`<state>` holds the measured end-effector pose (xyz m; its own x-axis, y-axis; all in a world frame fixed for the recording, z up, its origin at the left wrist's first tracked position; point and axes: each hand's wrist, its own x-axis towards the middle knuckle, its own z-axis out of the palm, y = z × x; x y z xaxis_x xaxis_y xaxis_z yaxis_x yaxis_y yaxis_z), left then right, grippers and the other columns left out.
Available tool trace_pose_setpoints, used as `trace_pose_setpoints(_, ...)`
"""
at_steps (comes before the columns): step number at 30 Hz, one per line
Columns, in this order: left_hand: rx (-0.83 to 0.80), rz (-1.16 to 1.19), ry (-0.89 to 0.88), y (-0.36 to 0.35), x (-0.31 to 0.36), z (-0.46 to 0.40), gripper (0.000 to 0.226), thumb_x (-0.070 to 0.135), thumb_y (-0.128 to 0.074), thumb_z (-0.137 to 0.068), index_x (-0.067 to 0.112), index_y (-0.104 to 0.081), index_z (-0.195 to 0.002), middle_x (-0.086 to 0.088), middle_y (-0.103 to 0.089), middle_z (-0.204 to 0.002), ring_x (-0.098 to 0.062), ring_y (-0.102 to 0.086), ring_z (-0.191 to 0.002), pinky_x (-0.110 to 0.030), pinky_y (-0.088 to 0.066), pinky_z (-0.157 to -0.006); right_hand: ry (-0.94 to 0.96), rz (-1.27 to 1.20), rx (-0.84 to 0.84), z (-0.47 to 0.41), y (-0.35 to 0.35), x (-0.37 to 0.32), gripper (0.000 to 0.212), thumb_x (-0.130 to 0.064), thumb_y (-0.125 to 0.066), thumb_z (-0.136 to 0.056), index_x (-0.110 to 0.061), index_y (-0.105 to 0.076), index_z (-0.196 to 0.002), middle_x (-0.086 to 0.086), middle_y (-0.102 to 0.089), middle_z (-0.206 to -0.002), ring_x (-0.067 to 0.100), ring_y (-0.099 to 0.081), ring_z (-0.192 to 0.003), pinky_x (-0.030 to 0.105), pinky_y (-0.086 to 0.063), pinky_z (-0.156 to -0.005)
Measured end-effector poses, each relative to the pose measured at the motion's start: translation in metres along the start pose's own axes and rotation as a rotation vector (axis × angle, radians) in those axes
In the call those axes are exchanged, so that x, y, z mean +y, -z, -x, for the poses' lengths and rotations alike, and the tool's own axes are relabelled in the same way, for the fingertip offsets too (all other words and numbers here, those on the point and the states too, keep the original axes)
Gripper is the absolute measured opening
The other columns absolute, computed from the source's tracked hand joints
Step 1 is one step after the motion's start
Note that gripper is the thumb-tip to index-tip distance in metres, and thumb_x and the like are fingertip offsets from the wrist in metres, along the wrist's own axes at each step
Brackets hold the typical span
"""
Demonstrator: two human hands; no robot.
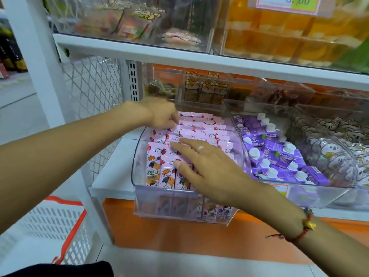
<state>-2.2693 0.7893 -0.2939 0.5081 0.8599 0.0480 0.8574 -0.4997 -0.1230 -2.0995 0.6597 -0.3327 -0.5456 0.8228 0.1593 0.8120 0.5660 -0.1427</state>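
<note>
**Pink packets in the clear bin, both grips on them**

The pink packets [201, 125] with a cartoon child printed on them fill a clear bin [143, 196] that stands on the white shelf [111, 176], left of the scene's middle. They lie in overlapping rows from the near wall to the far end.

The right grip [211, 166] is released: its fingers are straight and spread, lying flat across the near and middle rows, with a pale ring [200, 148] on one finger and a red cord bracelet [305, 228] at the wrist.

The left grip [159, 112] reaches to the far left corner of the bin, its fingers bent down onto the packets there. It is blurred, so I cannot tell whether it pinches a packet or only touches.

Just right of the bin, a second clear bin holds purple cartons [279, 154] with white caps. Farther back stand dog-shaped packets [207, 86]. An upper shelf [179, 54] carries more clear boxes, with a price tag [289, 5] at the top right. A white basket [50, 222] with red trim sits near left, below the shelf.
</note>
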Motion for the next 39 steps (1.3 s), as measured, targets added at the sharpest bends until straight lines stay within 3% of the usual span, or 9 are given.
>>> trace_pose_setpoints(3,-0.007,0.018,0.029,-0.005,0.004,0.005,0.024,0.031,-0.057,-0.093,0.017,-0.071,-0.106,-0.004,-0.071,-0.107,-0.026,-0.063,-0.097,-0.035,-0.052,-0.079,-0.024,0.016,-0.034,0.001,-0.008,0.002,0.047,-0.042,-0.025,-0.102,-0.032,-0.029,-0.147,-0.004,-0.027,-0.154,0.014,-0.021,-0.140,0.032,-0.019,-0.112)
trace_pose_setpoints(9,0.262,0.170,0.147,-0.010,0.013,0.011,0.020,0.021,-0.059,-0.094,0.012,-0.069,-0.109,-0.007,-0.069,-0.115,-0.025,-0.063,-0.102,-0.036,-0.049,-0.088,-0.032,-0.009,-0.027,0.002,-0.010,0.002,0.046,-0.041,-0.027,-0.102,-0.032,-0.032,-0.146,-0.004,-0.028,-0.154,0.014,-0.020,-0.140,0.031,-0.017,-0.111)
trace_pose_setpoints(17,0.683,0.904,0.420,0.004,0.019,0.039,0.024,0.021,-0.052,-0.098,0.007,-0.059,-0.116,-0.010,-0.067,-0.112,-0.021,-0.062,-0.099,-0.031,-0.050,-0.085,-0.030,-0.047,-0.032,0.000,-0.009,0.003,0.047,-0.043,-0.031,-0.101,-0.030,-0.034,-0.145,-0.004,-0.031,-0.152,0.016,-0.025,-0.138,0.035,-0.023,-0.111)
trace_pose_setpoints(20,0.861,1.184,0.412,0.010,0.035,0.062,0.018,0.012,-0.051,-0.098,0.004,-0.057,-0.113,-0.006,-0.065,-0.102,-0.005,-0.061,-0.085,-0.013,-0.049,-0.078,-0.062,-0.202,0.086,0.005,-0.002,-0.001,0.044,-0.040,-0.038,-0.099,-0.022,-0.039,-0.140,-0.003,-0.039,-0.143,0.017,-0.035,-0.130,0.034,-0.032,-0.105)
trace_pose_setpoints(24,1.044,1.415,0.403,0.025,0.061,0.094,0.009,0.016,-0.051,-0.098,0.012,-0.057,-0.103,0.000,-0.065,-0.092,-0.005,-0.063,-0.085,-0.026,-0.056,-0.084,-0.102,-0.452,0.329,0.020,0.015,-0.011,0.037,-0.040,-0.043,-0.097,-0.029,-0.038,-0.132,-0.014,-0.040,-0.131,0.003,-0.037,-0.121,0.029,-0.040,-0.098)
trace_pose_setpoints(29,0.924,1.586,0.276,0.034,0.109,0.125,0.010,0.019,-0.054,-0.096,0.019,-0.064,-0.096,0.011,-0.068,-0.077,0.002,-0.066,-0.074,-0.015,-0.054,-0.067,-0.057,-0.611,0.345,0.037,0.038,-0.023,0.052,-0.048,-0.048,-0.092,-0.034,-0.033,-0.140,-0.017,-0.044,-0.136,-0.004,-0.040,-0.124,0.023,-0.036,-0.100)
trace_pose_setpoints(33,0.842,1.651,0.206,0.021,0.125,0.130,0.013,0.019,-0.056,-0.095,0.021,-0.066,-0.103,0.010,-0.073,-0.091,0.000,-0.068,-0.087,-0.017,-0.054,-0.075,-0.058,-0.702,0.355,0.043,0.036,-0.022,0.027,-0.026,-0.056,-0.094,-0.027,-0.053,-0.121,-0.013,-0.063,-0.108,0.001,-0.059,-0.097,0.023,-0.048,-0.084)
trace_pose_setpoints(36,0.774,1.526,0.178,0.002,0.128,0.131,0.022,0.018,-0.054,-0.096,0.027,-0.061,-0.115,0.015,-0.065,-0.116,0.000,-0.060,-0.109,-0.025,-0.050,-0.093,-0.275,-1.165,0.266,0.046,0.028,-0.015,0.008,-0.017,-0.059,-0.091,-0.023,-0.061,-0.095,-0.013,-0.068,-0.082,-0.002,-0.063,-0.073,0.013,-0.048,-0.064)
trace_pose_setpoints(39,0.634,1.403,0.155,-0.014,0.134,0.134,0.028,0.010,-0.059,-0.092,0.031,-0.059,-0.111,0.021,-0.062,-0.107,0.000,-0.061,-0.098,-0.012,-0.048,-0.077,-0.392,-1.392,0.184,0.049,0.018,-0.007,0.009,-0.018,-0.060,-0.091,-0.023,-0.062,-0.084,-0.016,-0.068,-0.071,-0.003,-0.064,-0.068,0.011,-0.047,-0.057)
